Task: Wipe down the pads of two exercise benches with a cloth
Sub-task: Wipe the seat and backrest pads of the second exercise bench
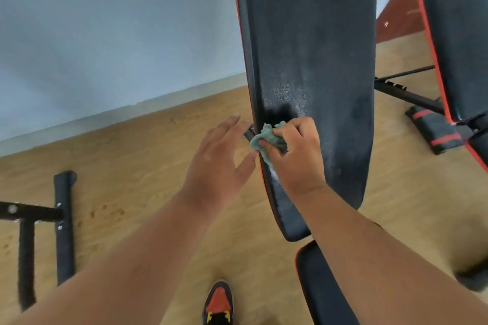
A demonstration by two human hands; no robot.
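A long black back pad [311,42] with red piping rises in front of me, its surface streaked with moisture. My right hand [295,155] grips a crumpled green cloth [266,140] and holds it against the pad's left edge. Just left of that edge, my left hand [219,163] hovers with fingers spread and holds nothing. Below lies the same bench's black seat pad [319,287], partly hidden by my right forearm. A second bench's black pad [459,34] stands at the far right.
A black steel frame [63,221] lies on the wooden floor at the left. The second bench's base bar and foot rollers [433,129] sit at the right. A grey wall runs behind. My orange and black shoe [217,303] is at the bottom.
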